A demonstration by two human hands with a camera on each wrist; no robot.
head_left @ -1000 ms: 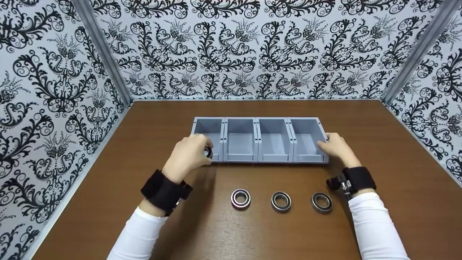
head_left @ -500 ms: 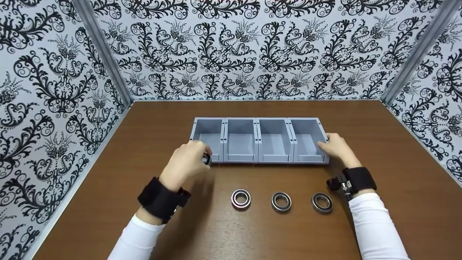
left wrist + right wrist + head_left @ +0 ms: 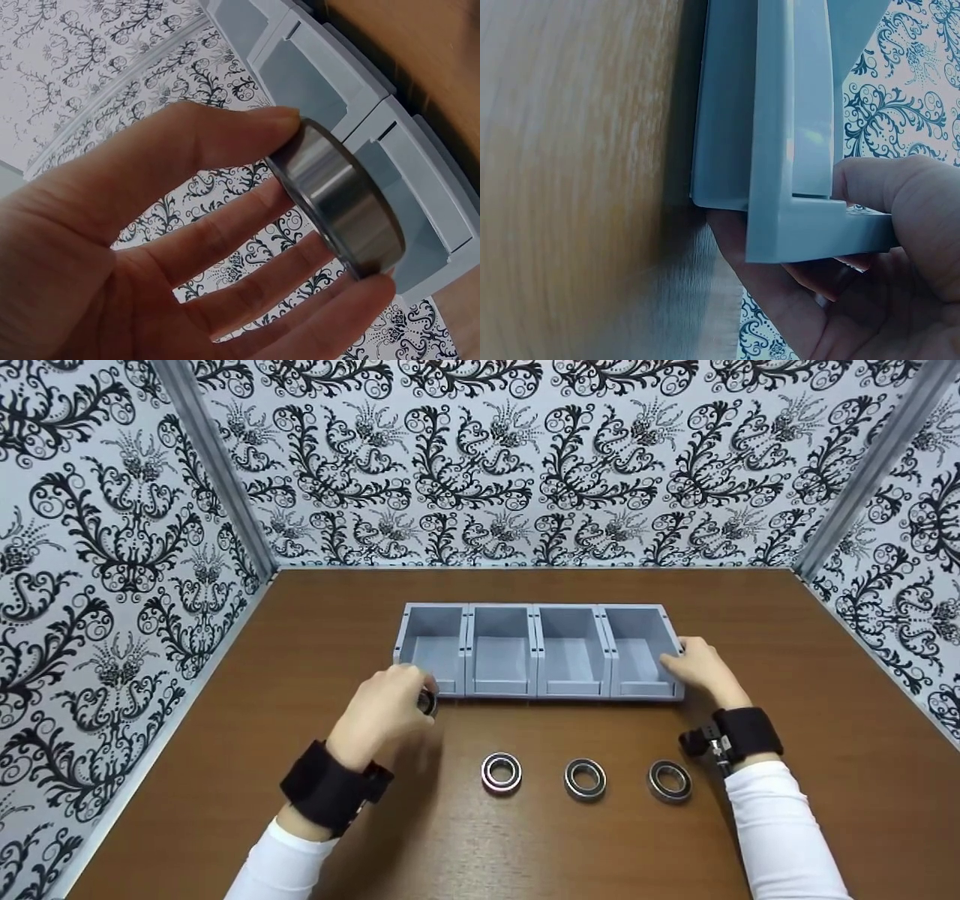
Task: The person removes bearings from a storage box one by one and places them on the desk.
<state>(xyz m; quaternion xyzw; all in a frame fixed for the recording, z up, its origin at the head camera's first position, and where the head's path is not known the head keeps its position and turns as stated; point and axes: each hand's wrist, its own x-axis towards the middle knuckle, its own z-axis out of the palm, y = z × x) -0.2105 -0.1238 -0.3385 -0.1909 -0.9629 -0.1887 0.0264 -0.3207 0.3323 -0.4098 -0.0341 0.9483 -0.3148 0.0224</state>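
My left hand point(image 3: 382, 709) pinches a ball bearing point(image 3: 427, 703) just in front of the leftmost compartment of a grey storage bin row point(image 3: 499, 688). In the left wrist view, the bearing point(image 3: 352, 206) is tilted, its shiny outer ring between the thumb and a fingertip of the left hand point(image 3: 187, 217). At the other end, my right hand point(image 3: 701, 667) grips the bin row's right side wall. The right wrist view shows the thumb of the right hand point(image 3: 922, 225) inside the wall point(image 3: 825, 232) and fingers outside and beneath it.
Three more bearings lie flat in a row on the brown table point(image 3: 540, 855): a left one point(image 3: 501, 790), a middle one point(image 3: 585, 796) and a right one point(image 3: 670, 797). Patterned panels point(image 3: 480, 457) enclose the table at the back and sides.
My left hand has drawn back from the leftmost compartment, toward me and slightly left, still holding the bearing. My right hand has stayed on the bin's side wall.
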